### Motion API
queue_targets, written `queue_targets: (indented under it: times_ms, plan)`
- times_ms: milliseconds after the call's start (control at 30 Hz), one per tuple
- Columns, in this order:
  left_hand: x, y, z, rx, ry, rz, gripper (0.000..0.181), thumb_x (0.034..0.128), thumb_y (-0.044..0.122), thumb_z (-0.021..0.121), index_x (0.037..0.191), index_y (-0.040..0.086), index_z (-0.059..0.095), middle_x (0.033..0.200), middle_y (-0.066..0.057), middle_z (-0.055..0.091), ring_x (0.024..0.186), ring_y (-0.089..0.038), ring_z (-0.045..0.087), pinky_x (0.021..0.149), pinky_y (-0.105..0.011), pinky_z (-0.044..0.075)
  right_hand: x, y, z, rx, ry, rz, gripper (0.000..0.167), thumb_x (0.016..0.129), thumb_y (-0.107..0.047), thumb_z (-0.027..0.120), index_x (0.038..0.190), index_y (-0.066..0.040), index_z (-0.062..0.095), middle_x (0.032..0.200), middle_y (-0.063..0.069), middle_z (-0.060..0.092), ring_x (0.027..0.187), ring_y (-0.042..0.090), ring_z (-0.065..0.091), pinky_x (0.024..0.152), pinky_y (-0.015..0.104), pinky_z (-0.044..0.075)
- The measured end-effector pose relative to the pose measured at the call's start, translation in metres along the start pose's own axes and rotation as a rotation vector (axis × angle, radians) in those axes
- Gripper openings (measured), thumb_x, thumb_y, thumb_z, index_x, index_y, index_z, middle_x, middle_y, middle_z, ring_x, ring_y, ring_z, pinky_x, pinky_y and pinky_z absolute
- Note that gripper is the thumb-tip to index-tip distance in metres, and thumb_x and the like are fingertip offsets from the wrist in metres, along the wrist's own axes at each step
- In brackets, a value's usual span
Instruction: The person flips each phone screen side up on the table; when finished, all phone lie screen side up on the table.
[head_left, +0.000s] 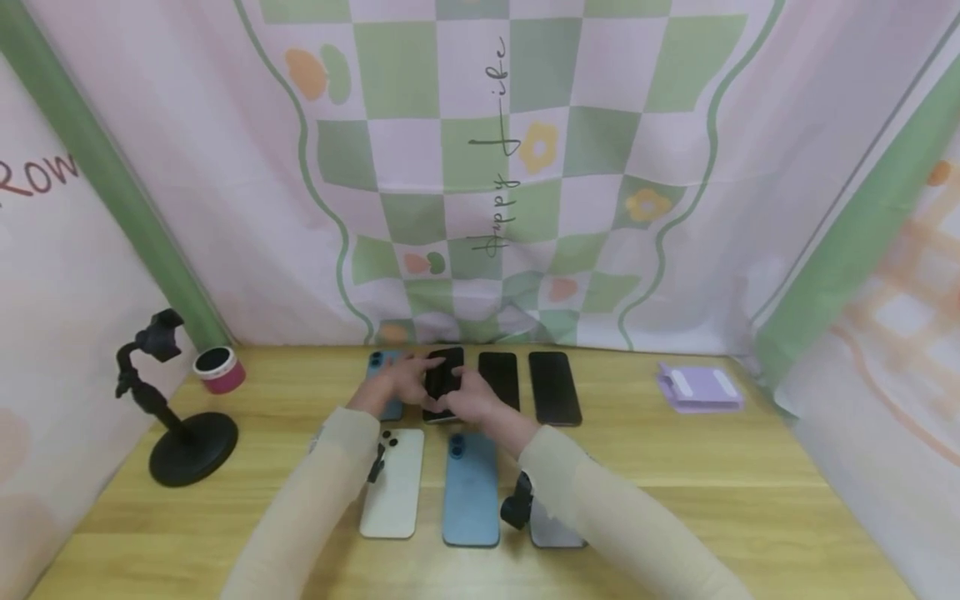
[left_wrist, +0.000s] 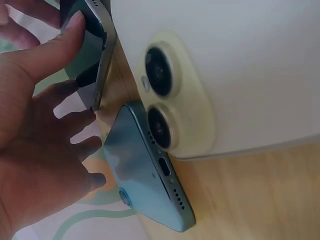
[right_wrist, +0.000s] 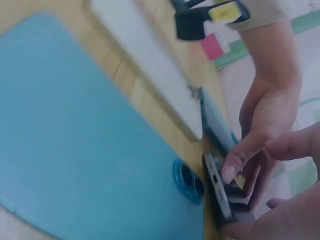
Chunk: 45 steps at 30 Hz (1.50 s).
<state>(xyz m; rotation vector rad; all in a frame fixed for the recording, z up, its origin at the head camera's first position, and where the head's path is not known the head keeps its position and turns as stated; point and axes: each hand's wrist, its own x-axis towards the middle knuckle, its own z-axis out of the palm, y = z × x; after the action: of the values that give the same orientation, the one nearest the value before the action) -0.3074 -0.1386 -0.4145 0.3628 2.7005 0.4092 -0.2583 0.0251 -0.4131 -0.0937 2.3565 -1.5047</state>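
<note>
The left hand [head_left: 405, 382] and right hand [head_left: 476, 401], grips spread apart, touched a black phone [head_left: 444, 380] near the counter's [head_left: 645, 467] far edge, below "Happy Life" cloth [head_left: 401, 71], well left of a purple case [head_left: 705, 384].

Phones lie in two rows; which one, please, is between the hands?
Black phone, back row, second from left: only it sits between the left hand and right hand.
</note>
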Motion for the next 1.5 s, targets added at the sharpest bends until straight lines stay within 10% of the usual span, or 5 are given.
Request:
queue_targets:
  times_ms: [400,633,1067,1500]
  plan:
    - [-0.003,0.001,0.001,0.009,0.001,-0.002,0.086,0.0912,0.038,0.078,0.163,0.023,0.034,0.176,-0.012,0.020,0.163,-0.043,0.014,0.130,-0.070,0.004,0.000,-0.003,0.004,0.066,-0.045,0.052,0.083,0.083,-0.012,0.068,0.156,0.004,0.031,0.165,0.027,0.034,0.153,0.043,0.031,0.128,0.059,0.028]
    - [-0.002,-0.011,0.001,-0.022,0.115,0.059,0.080,0.0895,0.027,0.079,0.159,0.016,0.042,0.166,-0.014,0.042,0.154,-0.042,0.036,0.128,-0.072,0.015,0.003,0.000,0.009,-0.413,0.057,-0.238,0.060,0.098,-0.015,0.059,0.151,0.008,0.041,0.162,0.030,0.038,0.156,0.051,0.024,0.130,0.063,0.020]
    - [-0.018,-0.078,-0.007,-0.198,0.264,-0.058,0.080,0.0840,0.010,0.069,0.158,0.002,0.039,0.157,-0.030,0.047,0.141,-0.049,0.049,0.120,-0.061,0.041,0.015,-0.012,0.039,-0.861,-0.165,-0.614,0.047,0.102,-0.012,0.060,0.146,0.003,0.053,0.153,0.026,0.054,0.145,0.038,0.052,0.124,0.050,0.042]
    - [-0.015,-0.096,-0.006,-0.298,0.248,0.018,0.086,0.0857,0.005,0.071,0.158,-0.010,0.027,0.165,-0.032,0.032,0.154,-0.050,0.031,0.129,-0.058,0.026,0.032,-0.016,0.064,-1.070,-0.148,-0.595,0.036,0.101,-0.023,0.067,0.134,-0.009,0.068,0.143,0.013,0.064,0.130,0.029,0.064,0.118,0.041,0.048]
